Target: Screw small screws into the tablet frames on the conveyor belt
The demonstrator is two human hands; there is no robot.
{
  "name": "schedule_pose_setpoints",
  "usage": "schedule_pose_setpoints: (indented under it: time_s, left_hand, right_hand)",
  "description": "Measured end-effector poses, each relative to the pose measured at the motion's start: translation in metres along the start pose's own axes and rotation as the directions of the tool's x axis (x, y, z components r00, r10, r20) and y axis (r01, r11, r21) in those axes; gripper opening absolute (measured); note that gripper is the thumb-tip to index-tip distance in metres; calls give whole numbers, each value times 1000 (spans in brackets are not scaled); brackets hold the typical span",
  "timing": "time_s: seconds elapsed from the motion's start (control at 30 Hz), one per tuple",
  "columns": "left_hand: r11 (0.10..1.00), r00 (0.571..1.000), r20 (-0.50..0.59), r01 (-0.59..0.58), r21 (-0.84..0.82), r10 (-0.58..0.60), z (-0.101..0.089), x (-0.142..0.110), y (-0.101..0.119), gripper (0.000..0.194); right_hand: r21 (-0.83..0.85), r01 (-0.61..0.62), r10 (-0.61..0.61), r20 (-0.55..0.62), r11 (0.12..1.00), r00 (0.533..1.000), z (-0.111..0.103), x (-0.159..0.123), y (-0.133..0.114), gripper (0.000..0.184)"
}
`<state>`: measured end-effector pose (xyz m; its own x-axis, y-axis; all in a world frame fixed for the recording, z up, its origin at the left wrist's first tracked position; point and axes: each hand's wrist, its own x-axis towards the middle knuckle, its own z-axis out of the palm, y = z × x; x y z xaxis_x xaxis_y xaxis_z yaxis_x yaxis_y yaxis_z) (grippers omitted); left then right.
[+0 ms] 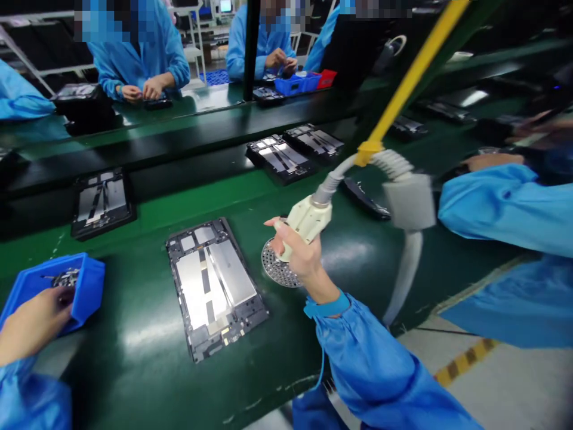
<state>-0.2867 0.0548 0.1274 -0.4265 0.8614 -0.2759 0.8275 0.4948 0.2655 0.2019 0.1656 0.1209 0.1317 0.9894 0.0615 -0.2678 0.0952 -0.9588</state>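
My right hand (302,254) is wrapped round a cream handheld tool (310,220) with a grey corrugated hose at its top. Its lower end is over a round metal plate full of small holes (280,272); whether they touch is hidden. At the left, my left hand (33,325) reaches into a blue bin (92,292) that holds small metal parts (66,278). Its fingers are curled, with the tips hidden among the parts. Between my hands an opened tablet (242,275) lies flat on the green bench, its silver batteries and dark frame exposed.
More opened tablets (101,200) lie along the green bench (147,364) and behind it. A yellow strap (412,77) holds up the hose (409,269) on the right. A co-worker's blue sleeve (505,206) is at the right; other people work across the bench.
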Motion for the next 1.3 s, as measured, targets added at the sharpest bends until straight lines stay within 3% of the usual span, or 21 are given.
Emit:
schedule_pose_setpoints:
  time_s: [0.1,0.17,0.23,0.33,0.4,0.5,0.6,0.67,0.77,0.87,0.97,1.07,1.13,1.2,1.3]
  left_hand:
    - [971,998,-57,50,235,-38,7,-5,21,24]
    - [940,990,-97,131,316,-105,13,-14,35,25]
    - [919,972,-158,218,330,-174,17,-23,45,30]
    - [944,954,-250,228,237,-168,19,-35,52,32]
    - [969,926,-351,203,142,-143,20,-40,53,32]
    - [991,827,-548,128,-30,-124,21,-45,52,41]
    - [972,754,-652,-82,-220,-84,21,-50,57,54]
    - [926,744,-667,-224,-304,-39,22,-55,68,57]
    - [824,787,-615,-377,-423,44,27,-64,97,49]
    - [682,855,-478,-471,-559,199,39,-71,137,33]
    - [534,879,-319,-471,-702,356,59,-75,182,17]
    - [400,865,-165,-378,-835,474,87,-77,225,10]
    - [382,847,-49,-289,-878,530,108,-76,245,7]
    - [423,820,40,-252,-870,571,127,-76,254,7]
    - [464,800,49,-295,-835,598,145,-76,254,15]
  right_hand:
    - [-7,73,-73,10,997,997,-2,-12,-13,41]
    - [0,90,-90,91,996,992,1,-27,-24,44]
    - [15,66,-68,212,998,975,9,-47,-33,45]
    - [37,-8,-7,389,999,921,21,-80,-36,42]
    - [25,-62,43,478,998,877,28,-96,-33,42]
    - [-12,-93,85,539,996,838,32,-108,-27,41]
    - [-22,-100,95,554,995,827,33,-110,-23,38]
    - [-25,-106,102,562,994,821,34,-110,-21,37]
    - [-43,-106,111,567,993,816,35,-111,-21,36]
    - [-74,-83,110,578,994,809,36,-113,-22,31]
    - [-122,-90,145,583,988,799,34,-113,-21,34]
    - [-155,-116,185,574,981,798,32,-113,-17,38]
    - [-151,-120,186,572,981,799,31,-114,-15,37]
    - [-126,-106,160,572,986,805,30,-117,-19,35]
    - [-64,-51,78,568,997,819,29,-117,-36,35]
